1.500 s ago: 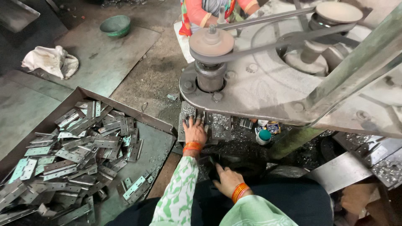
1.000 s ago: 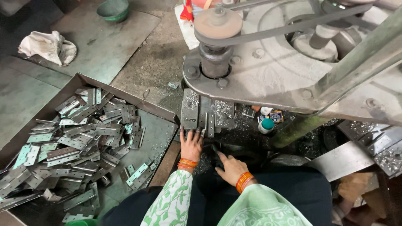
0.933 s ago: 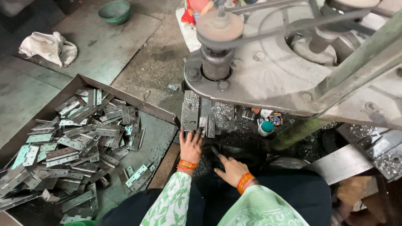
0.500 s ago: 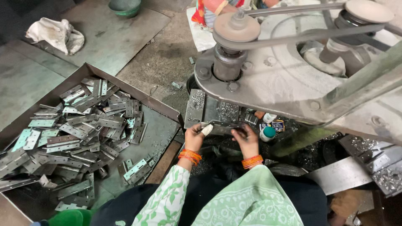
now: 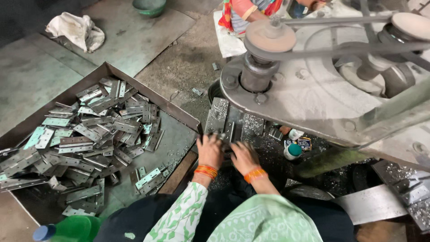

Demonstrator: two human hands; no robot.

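Observation:
My left hand [image 5: 210,151] and my right hand [image 5: 243,156] lie side by side, palms down, on a dark work surface strewn with metal shavings, just below the belt-driven machine [image 5: 313,94]. Both rest at the near ends of several flat metal hinge plates [image 5: 228,130] lying under the machine's edge. The left fingers touch a plate; whether either hand grips one is hidden by the backs of the hands. Orange bangles circle both wrists.
A large shallow tray [image 5: 179,130] at the left holds a heap of several metal hinges [image 5: 89,130]. A green bottle [image 5: 71,228] stands at the bottom left. Small containers [image 5: 293,150] sit right of my hands. Another person [image 5: 244,11] sits beyond the machine. A cloth [image 5: 76,31] and bowl [image 5: 150,6] lie on the floor.
Both hands have dropped from fingering a small pale piece near the machine's edge to resting flat, close together, on the plates. The view shifted slightly.

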